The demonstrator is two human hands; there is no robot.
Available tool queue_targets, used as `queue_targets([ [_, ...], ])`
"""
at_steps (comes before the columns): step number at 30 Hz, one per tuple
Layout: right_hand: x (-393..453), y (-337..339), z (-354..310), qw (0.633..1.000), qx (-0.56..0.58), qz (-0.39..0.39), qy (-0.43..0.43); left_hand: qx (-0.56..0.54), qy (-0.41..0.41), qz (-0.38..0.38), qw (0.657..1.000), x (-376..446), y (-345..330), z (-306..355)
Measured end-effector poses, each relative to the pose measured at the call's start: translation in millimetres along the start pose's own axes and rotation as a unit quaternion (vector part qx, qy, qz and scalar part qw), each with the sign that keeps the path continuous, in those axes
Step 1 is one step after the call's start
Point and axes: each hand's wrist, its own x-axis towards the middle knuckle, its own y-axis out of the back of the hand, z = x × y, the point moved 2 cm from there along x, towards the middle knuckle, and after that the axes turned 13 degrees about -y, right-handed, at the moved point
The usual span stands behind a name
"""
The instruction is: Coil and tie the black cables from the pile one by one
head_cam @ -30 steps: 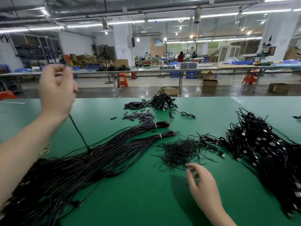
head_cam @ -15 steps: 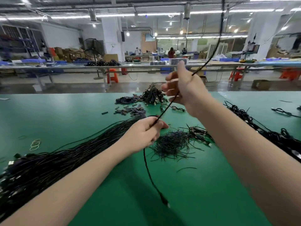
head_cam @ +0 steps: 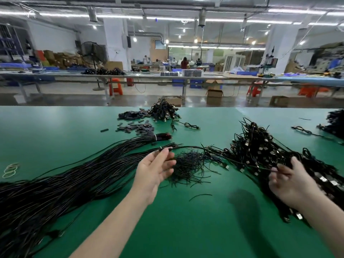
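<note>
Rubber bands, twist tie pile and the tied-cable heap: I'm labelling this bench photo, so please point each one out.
rubber bands (head_cam: 9, 170), head view, on the pale loops at the table's left edge.
twist tie pile (head_cam: 189, 164), head view, on its dense middle.
tied-cable heap (head_cam: 260, 151), head view, on its upper middle.
</note>
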Motion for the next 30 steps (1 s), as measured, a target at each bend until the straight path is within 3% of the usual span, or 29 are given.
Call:
queue_targets([
  [2,-1.9,7.4,45.7,0.993,-0.027,-0.056,-0.099,-0.118,0.029,0.069,0.99,10.1,-17.1,-0.5],
  [4,-13.8,-3.9,82.2,0.96,-0.145,-0.135,-0.198,-0.194,0.056,0.091,0.975,19.0,-35.0,-1.5],
  [6,-23.4,-27.4,95.1,0.92,-0.307,-0.161,-0.181,-0.245,0.071,0.085,0.963,26.6,-50.1,-4.5],
  [7,-24.4,-41.0,94.9,0.912,-0.366,-0.158,-0.096,-0.259,0.076,0.078,0.96,29.4,-55.2,-6.5],
  [8,-22.8,-55.2,91.5,0.901,-0.406,-0.149,0.041,-0.267,0.08,0.068,0.958,31.8,-59.0,-9.2],
  [10,-26.6,-84.4,81.8,0.82,-0.467,-0.11,0.312,-0.261,0.084,0.04,0.961,33.4,-62.7,-15.3],
  [12,-25.2,-111.1,79.3,0.716,-0.56,-0.089,0.407,-0.239,0.071,0.012,0.968,33.2,-63.1,-19.7],
  [13,-22.0,-123.4,81.4,0.704,-0.58,-0.105,0.396,-0.226,0.056,0.003,0.972,34.1,-61.3,-20.1],
  [14,-18.3,-132.5,84.3,0.714,-0.583,-0.136,0.363,-0.203,0.034,-0.005,0.978,36.1,-58.3,-19.0],
  [17,-17.2,-152.3,95.7,0.794,-0.474,-0.262,0.278,-0.093,-0.021,-0.04,0.995,45.7,-42.1,-6.5],
  [20,-13.3,-165.0,99.2,0.822,-0.393,-0.317,0.264,-0.039,0.004,-0.105,0.994,50.8,-29.9,7.8],
  [23,-6.5,-168.7,105.7,0.804,-0.4,-0.408,0.163,-0.031,0.043,-0.143,0.988,51.5,-28.2,12.3],
  [25,-2.0,-163.9,110.3,0.77,-0.434,-0.457,0.093,-0.05,0.064,-0.157,0.984,51.6,-30.1,12.1],
  [28,8.6,-151.1,113.7,0.719,-0.52,-0.46,0.029,-0.092,0.084,-0.175,0.977,49.6,-31.2,14.6],
  [30,15.2,-145.1,109.4,0.704,-0.578,-0.412,0.038,-0.096,0.1,-0.224,0.965,44.9,-32.6,20.1],
])
